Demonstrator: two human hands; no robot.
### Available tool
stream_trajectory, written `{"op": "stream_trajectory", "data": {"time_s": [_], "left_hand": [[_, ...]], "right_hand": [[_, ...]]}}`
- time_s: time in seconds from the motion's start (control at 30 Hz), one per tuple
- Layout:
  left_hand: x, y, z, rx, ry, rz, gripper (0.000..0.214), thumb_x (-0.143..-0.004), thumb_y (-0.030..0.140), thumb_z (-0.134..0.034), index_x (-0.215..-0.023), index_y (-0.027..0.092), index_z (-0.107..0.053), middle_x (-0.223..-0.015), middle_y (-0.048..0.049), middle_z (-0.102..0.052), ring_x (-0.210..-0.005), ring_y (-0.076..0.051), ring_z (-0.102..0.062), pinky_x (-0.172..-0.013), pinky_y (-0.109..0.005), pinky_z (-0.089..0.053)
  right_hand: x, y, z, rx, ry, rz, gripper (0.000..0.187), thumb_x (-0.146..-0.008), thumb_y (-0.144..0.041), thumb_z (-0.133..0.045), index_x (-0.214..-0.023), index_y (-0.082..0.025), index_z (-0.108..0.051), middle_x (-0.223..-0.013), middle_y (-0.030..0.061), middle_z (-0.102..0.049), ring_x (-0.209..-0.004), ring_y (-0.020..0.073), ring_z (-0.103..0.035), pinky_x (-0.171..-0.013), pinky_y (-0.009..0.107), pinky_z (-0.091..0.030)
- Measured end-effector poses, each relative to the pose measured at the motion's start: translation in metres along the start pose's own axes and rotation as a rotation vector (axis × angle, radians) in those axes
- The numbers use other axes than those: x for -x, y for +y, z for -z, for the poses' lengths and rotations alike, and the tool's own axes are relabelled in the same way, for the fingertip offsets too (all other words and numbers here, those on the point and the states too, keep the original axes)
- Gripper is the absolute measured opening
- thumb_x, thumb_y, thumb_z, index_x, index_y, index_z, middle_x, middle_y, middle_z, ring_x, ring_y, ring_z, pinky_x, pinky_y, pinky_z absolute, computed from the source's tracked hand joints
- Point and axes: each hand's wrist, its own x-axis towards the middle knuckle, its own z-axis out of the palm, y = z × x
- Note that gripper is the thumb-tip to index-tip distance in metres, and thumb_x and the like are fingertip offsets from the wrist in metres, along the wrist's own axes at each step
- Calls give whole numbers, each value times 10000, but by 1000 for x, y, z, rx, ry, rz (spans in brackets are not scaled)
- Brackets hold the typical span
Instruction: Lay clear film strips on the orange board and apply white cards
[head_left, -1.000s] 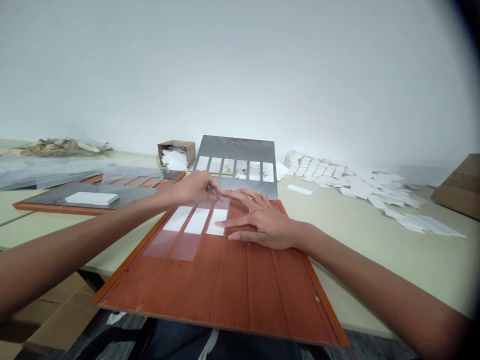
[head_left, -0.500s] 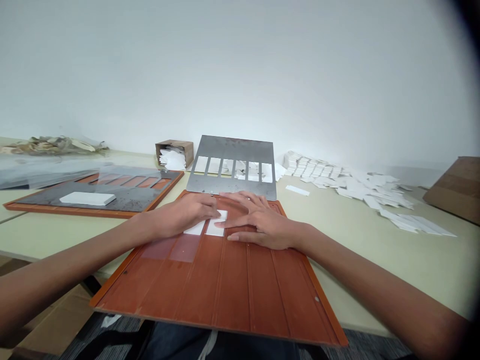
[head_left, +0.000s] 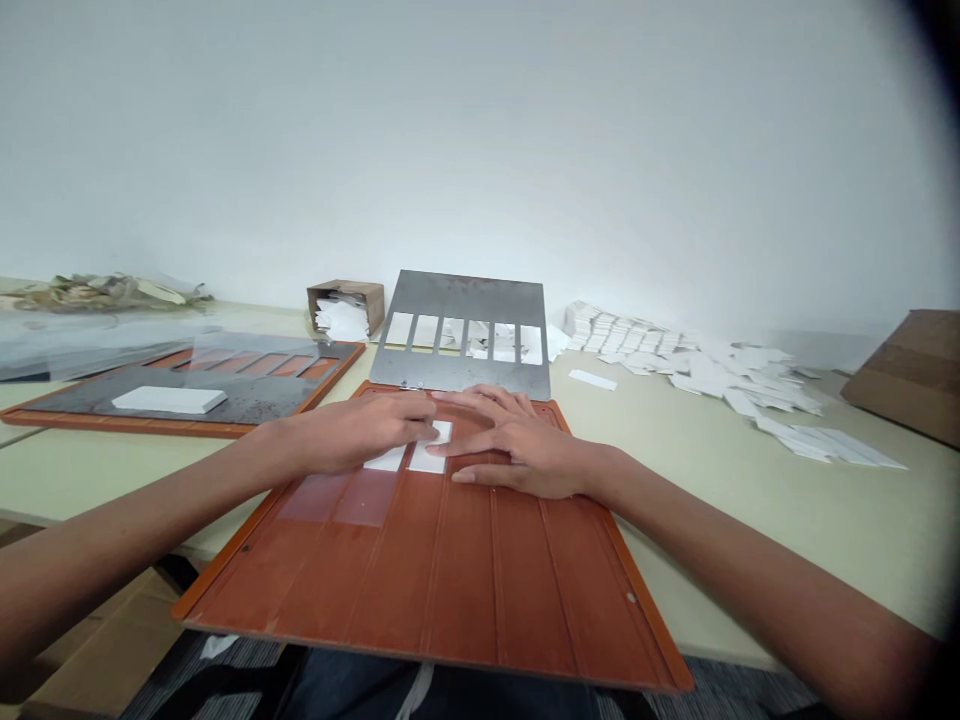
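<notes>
On the orange board [head_left: 465, 580], toward its far edge, the white card [head_left: 427, 461] lies between the hands: left hand [head_left: 367, 428] curled over its far end, can't tell if pinching; right hand [head_left: 529, 450] spread open, fingertip on it. Beyond slants the slotted grey plate [head_left: 472, 296].

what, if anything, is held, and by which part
The right hand grips nothing, one fingertip resting on a white card; whether the left hand pinches anything cannot be told.

Backed at twelve o'clock by plain pale wall [head_left: 480, 130]; spanned nine to three by pale greenish counter [head_left: 705, 430]; underlaid near five by dark striped floor [head_left: 739, 688]; softly lit.
</notes>
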Motion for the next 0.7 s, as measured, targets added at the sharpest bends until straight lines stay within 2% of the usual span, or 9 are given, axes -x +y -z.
{"op": "stream_trajectory", "data": {"time_s": [0.23,0.47,0.57,0.7], "left_hand": [[1,1,3,82,19,36,323,-925,75,-486,-1114,255,-677,-1030,-86,-672,-981,-226,-608,-887,-330,-462],[1,0,1,129,24,60,279,-909,109,-540,-1108,249,-676,-1075,-89,-679,-973,-231,-611,-878,-340,-475],[1,-1,0,96,18,41,317,-919,72,-505,-1138,242,-659,-1119,-93,-672,-1016,-227,-607,-894,-330,-464],[3,-4,-1,-57,-8,-57,410,-927,2,-402,-1205,214,-617,-1156,-127,-649,-1053,-243,-596,-880,-342,-458]], "right_hand": [[0,2,-1,-4,3,9,409,-992,-638,-450,-1369,-529,-565,-1673,-126,-203,-1489,356,-185,-1140,678,-229],[0,2,-1,-20,-5,-1,436,-983,-664,-438,-1380,-529,-555,-1668,-133,-225,-1501,361,-153,-1149,682,-201],[-1,2,-1,-21,-6,1,435,-987,-659,-435,-1371,-511,-574,-1662,-134,-248,-1497,352,-165,-1153,659,-215],[-1,2,-1,-24,-7,13,439,-995,-641,-440,-1405,-515,-537,-1645,-115,-301,-1489,356,-176,-1145,661,-206]]}}
